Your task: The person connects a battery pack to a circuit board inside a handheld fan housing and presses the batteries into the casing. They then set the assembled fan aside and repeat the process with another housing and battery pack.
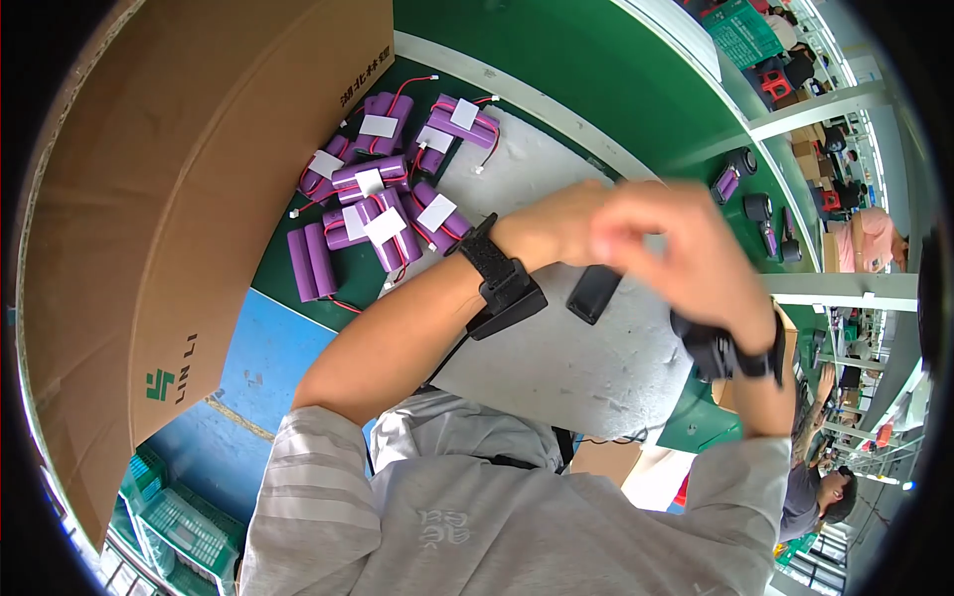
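My left hand reaches over the grey mat from the left, its fingers hidden behind my right hand. My right hand is smeared by motion. Its thumb and fingers curl together in a pinch beside the left hand, and whatever they hold, if anything, cannot be made out. Just below the hands, a black rectangular object lies on the mat. To the left of them is a loose pile of purple battery packs with red and black wires, small white connectors and white paper labels. Each wrist wears a black strapped device.
A tall cardboard box walls off the left side. The grey mat lies on the green bench under my hands. Past a metal frame on the right, other people sit among more benches. Green crates stand at lower left.
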### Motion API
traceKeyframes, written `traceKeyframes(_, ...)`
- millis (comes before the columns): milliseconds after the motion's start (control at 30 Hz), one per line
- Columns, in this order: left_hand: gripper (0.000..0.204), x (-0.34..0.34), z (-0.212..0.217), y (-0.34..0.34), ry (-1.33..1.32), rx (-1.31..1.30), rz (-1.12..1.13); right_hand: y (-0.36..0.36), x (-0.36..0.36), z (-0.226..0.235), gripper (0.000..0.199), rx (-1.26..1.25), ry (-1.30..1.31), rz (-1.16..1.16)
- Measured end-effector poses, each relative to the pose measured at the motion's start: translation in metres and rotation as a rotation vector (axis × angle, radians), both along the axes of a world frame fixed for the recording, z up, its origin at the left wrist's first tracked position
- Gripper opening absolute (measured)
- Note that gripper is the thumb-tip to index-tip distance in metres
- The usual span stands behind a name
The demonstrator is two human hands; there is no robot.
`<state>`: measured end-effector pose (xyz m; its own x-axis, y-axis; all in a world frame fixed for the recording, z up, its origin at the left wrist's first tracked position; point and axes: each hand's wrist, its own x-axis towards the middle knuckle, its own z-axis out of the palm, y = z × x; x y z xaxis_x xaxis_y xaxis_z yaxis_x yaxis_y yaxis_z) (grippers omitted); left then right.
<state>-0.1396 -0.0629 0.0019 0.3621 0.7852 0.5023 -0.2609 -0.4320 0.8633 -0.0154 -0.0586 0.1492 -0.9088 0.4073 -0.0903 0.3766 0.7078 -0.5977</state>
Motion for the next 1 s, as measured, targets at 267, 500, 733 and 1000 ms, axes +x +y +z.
traceKeyframes(267,0.053,0.0,0.015,-0.007,0.674,-0.12,0.189,0.074,-0.093,-0.063,0.019,0.245,-0.005,0.288)
traceKeyframes(500,0.048,-0.011,0.017,-0.014,0.712,-0.146,0.157,0.07,-0.103,-0.071,0.018,0.322,-0.261,0.32)
traceKeyframes(733,0.035,0.012,0.015,-0.005,0.736,-0.046,0.108,0.053,-0.065,-0.041,0.008,0.138,0.016,0.173)
traceKeyframes(1000,0.025,0.042,0.005,0.002,0.71,0.061,0.137,-0.002,0.062,0.016,0.008,-0.122,0.675,-0.375)
